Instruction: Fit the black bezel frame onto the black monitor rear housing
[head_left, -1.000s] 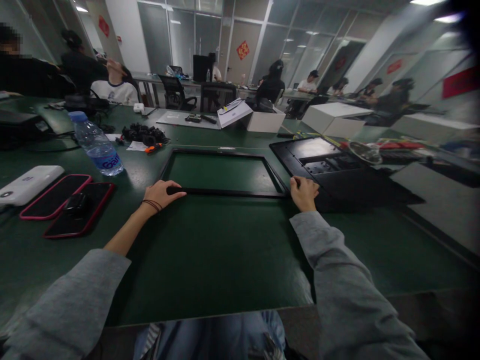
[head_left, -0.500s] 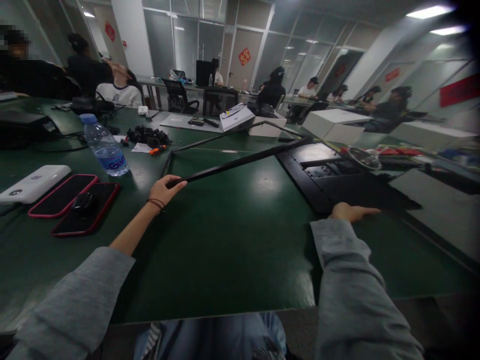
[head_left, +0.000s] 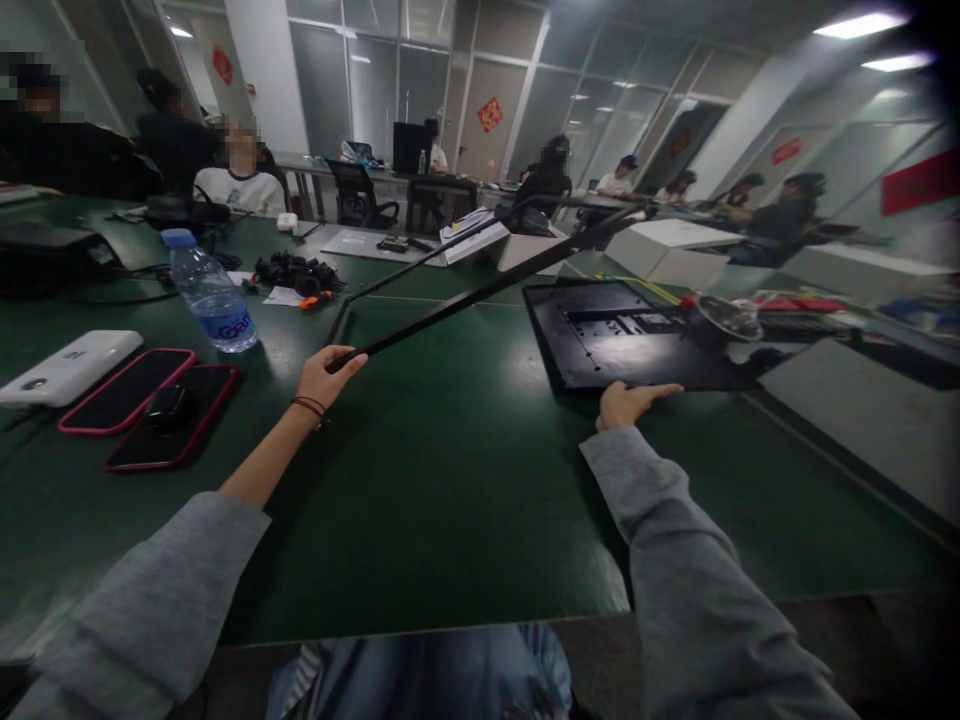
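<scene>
A thin black rectangular frame (head_left: pixel 465 300) is pinched at its near left corner by my left hand (head_left: pixel 324 384), thumb on top. It slants upward to the right, its right end raised well above the table. My right hand (head_left: pixel 626 405) grips the near edge of a flat black panel (head_left: pixel 652 360), which looks like a monitor's back cover with a recessed section of cut-outs. Its thumb lies along that edge while the other fingers are hidden beneath. The panel is tilted, and whether its far side touches the table is unclear.
A water bottle (head_left: pixel 214 295), two red-edged phones (head_left: pixel 176 440) and a white power bank (head_left: pixel 75 365) are on the green table (head_left: pixel 450 520) at left. Black cables (head_left: pixel 296 275) lie behind. White boxes (head_left: pixel 671 250) stand at the back right; people sit beyond.
My right hand has moved left, bringing the black panel with it and turning it. The frame's right end has risen, while my left hand has barely shifted.
</scene>
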